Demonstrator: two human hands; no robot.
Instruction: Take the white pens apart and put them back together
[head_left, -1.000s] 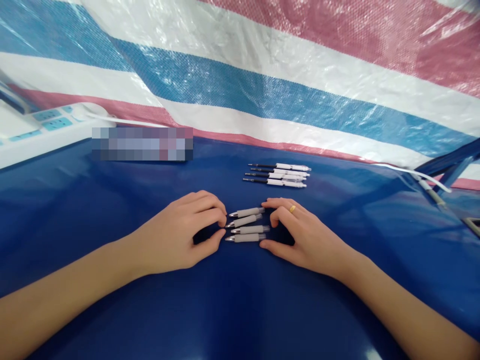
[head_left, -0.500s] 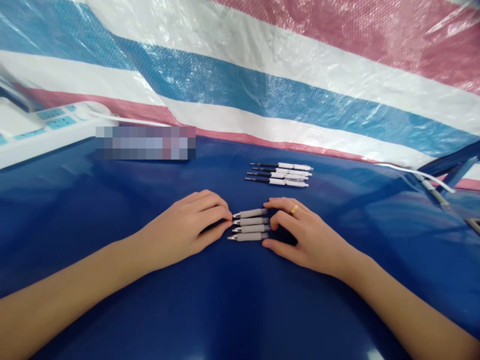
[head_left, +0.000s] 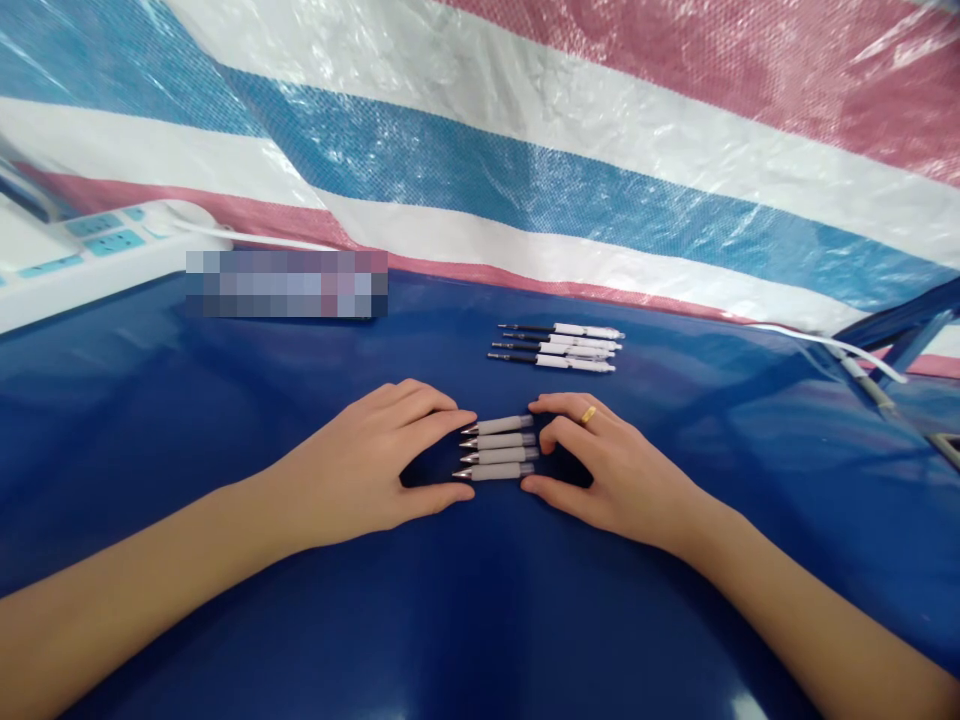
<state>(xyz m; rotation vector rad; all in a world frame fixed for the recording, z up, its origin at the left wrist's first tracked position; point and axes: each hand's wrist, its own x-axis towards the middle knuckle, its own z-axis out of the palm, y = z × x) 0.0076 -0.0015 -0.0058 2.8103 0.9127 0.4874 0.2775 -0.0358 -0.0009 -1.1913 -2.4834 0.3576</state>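
Four Barrels, Two Hands

A person's left hand [head_left: 382, 455] and right hand [head_left: 600, 455] flank four grey barrels [head_left: 504, 456] on a blue table [head_left: 480, 620], in a row well in from its far edge, metal tips toward its left edge. The left hand's thumb and forefinger stand apart, spanning the tips; the right hand's fingers, also apart, border the clear ends. Whether either hand is pressing cannot be told. The farthest barrel lies slightly askew, and the nearest tip juts leftmost. Squaring such a row seems to call for light, even pressure from both ends, forearms low, since round barrels could roll under a hard push. Four refills [head_left: 574, 363] lie nearer the table's far edge, best left clear of the fingertips
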